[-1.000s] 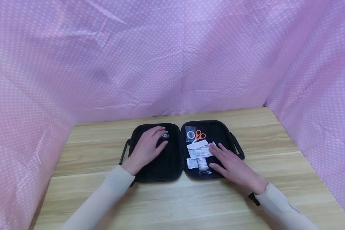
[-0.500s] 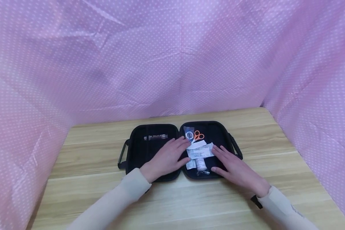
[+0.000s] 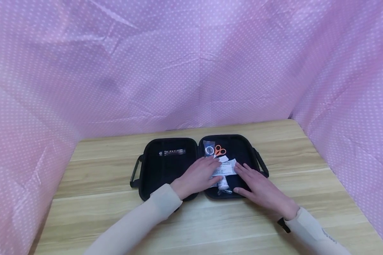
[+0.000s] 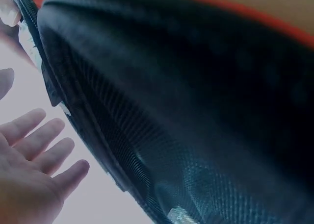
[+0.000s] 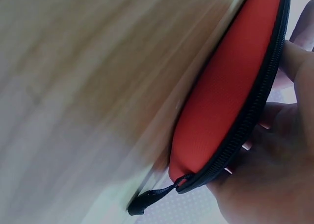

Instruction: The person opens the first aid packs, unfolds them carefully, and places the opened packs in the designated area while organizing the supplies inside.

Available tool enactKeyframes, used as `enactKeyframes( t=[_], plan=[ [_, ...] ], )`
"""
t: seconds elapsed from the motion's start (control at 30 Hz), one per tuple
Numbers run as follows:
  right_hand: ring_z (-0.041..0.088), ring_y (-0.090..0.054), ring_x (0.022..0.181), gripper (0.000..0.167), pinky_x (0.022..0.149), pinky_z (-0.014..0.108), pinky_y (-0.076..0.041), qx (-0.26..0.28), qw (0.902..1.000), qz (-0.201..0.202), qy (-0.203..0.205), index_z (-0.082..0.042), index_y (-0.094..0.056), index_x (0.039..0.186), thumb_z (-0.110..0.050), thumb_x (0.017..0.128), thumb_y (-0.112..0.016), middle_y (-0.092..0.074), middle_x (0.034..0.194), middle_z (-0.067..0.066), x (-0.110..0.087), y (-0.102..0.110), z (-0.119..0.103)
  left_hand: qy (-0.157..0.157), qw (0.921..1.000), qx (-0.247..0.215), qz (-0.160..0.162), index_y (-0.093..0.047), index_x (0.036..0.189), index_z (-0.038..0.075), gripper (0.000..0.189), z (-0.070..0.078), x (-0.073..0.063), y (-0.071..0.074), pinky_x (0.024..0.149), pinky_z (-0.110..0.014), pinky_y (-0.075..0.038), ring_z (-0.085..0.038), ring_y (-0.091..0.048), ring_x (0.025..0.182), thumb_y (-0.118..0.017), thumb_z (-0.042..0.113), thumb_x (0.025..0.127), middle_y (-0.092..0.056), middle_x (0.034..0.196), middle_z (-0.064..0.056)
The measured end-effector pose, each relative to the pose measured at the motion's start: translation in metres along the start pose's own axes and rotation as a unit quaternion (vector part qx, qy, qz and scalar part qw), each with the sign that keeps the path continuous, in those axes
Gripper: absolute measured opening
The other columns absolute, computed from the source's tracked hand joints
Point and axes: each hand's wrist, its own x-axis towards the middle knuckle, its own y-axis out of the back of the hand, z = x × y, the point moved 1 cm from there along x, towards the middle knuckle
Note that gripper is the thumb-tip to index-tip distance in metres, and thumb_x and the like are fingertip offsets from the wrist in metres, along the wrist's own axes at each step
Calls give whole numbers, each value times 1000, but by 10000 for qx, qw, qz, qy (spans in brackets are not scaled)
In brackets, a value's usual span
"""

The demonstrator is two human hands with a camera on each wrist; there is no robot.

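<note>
A zipped case [image 3: 153, 173], black inside and red outside [image 5: 221, 96], lies open flat on the table. My left hand [image 3: 198, 175] reaches across its middle, with straight fingers over the printed white packet [image 3: 225, 168] in the right half. In the left wrist view, the fingers of my left hand [image 4: 41, 155] are spread beside the case. My right hand [image 3: 261, 189] lies over the case's right side, fingertips at the packet's right end, fingers extended. Scissors with orange handles [image 3: 220, 150], a bagged roll of tape [image 3: 209, 150] and a rolled bandage [image 3: 223, 184] surround the packet.
A narrow clear packet [image 3: 173, 152] lies in the left half of the case. Carry handles [image 3: 135, 173] stick out at both sides. The wooden table [image 3: 99, 177] is bordered by pink dotted cloth [image 3: 191, 71] at the back and sides.
My left hand has moved right, from over the clear packet in the left half to the white packets in the right half. My right hand has hardly moved.
</note>
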Motion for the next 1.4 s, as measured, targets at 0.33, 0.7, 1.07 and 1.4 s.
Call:
enactKeyframes(
  t=[0.33, 0.7, 1.07, 1.4],
  plan=[
    [40, -32, 151, 74, 117, 62, -31, 5, 10000, -8, -13, -6, -43, 158, -49, 101, -63, -33, 167, 12, 0, 0, -2, 186, 9994, 96, -273, -56, 149, 11, 63, 0, -1, 17, 118, -51, -36, -27, -42, 147, -59, 54, 102, -51, 155, -9],
    [40, -34, 150, 74, 117, 61, -32, -13, 9999, 76, 91, -5, -43, 157, -50, 102, -62, -35, 166, 12, -1, -3, 2, 249, 9996, 77, 120, -58, 146, 8, 53, -48, 29, 25, 119, -51, -35, -28, -44, 146, -64, 39, 104, -56, 151, -11],
    [40, -33, 151, 73, 118, 61, -31, 29, 10000, 61, 19, -7, -43, 158, -50, 102, -62, -35, 166, 12, -2, -4, 1, 394, 9986, 310, -147, -59, 147, 12, 56, -61, 51, 11, 121, -56, -29, -27, -39, 150, -72, 38, 98, -54, 153, -9],
    [40, -33, 151, 73, 118, 61, -31, 17, 9999, 104, -1, -7, -44, 157, -50, 101, -63, -36, 165, 11, -1, -4, 1, 452, 9963, 733, -30, -72, 130, 14, 41, -63, 60, 1, 118, -56, -35, -27, -45, 146, -79, 32, 94, -65, 139, -7]
  ],
)
